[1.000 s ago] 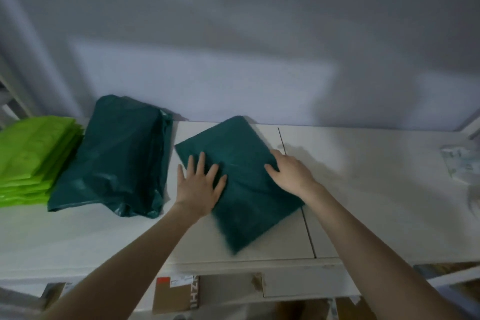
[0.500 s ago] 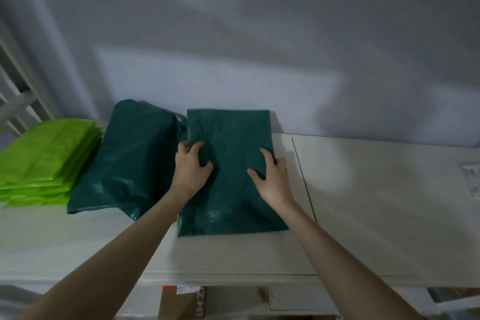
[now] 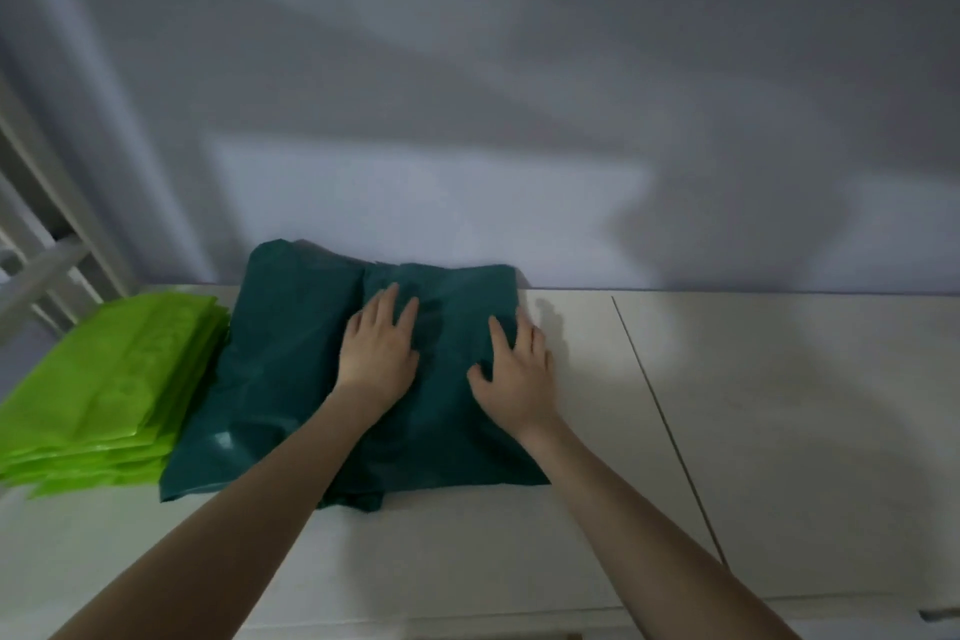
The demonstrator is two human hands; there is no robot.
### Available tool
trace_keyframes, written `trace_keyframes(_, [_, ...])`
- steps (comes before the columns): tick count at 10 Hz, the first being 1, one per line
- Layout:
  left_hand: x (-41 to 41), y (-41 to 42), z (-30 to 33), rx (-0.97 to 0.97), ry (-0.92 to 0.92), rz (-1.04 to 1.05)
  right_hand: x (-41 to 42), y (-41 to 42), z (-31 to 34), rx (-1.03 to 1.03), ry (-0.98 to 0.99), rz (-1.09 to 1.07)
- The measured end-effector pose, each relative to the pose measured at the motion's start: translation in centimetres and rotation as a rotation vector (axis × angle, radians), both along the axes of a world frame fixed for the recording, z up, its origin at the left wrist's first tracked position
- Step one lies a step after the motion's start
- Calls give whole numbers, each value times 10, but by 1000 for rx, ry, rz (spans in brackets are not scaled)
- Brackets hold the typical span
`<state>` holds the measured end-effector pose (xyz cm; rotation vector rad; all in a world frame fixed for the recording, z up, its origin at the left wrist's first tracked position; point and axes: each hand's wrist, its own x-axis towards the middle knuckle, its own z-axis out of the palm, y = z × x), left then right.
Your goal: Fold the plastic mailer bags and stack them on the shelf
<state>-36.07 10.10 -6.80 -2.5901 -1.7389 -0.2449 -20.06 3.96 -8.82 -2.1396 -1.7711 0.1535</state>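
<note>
Both hands (image 3: pixel 382 353) (image 3: pixel 517 372) flat on green mailer (image 3: pixel 457 431); writing unreadable

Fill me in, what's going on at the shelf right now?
A person is stacking folded mailers on the white shelf. Both hands lie flat, fingers straight, on a folded dark green mailer: the left hand near its left edge, the right hand at its right edge. That mailer lies overlapping the dark green pile, not squarely aligned with it. A stack of light green mailers lies directly left of the pile, against the shelf's left end.
</note>
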Motion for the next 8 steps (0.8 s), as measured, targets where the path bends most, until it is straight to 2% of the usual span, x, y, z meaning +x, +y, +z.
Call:
trace_keyframes(1, [12,5,-6,-128,-92,-96,-3,8,-2,23,-53,110])
trace_keyframes(2, [12,7,-23,-296,-45,-62,-7,8,-15,-71,-27,122])
trace_keyframes(4, [10,8,-31,-331,-50,-45,-5,11,-21,-128,16,127])
trace_keyframes(6, [11,7,-30,-308,5,-38,0,17,-13,-242,133,152])
trace_keyframes(7, [11,5,-27,-210,68,-47,5,20,0,-326,210,154])
trace_keyframes(8, [12,1,-17,-115,118,-26,8,20,13,-274,160,176])
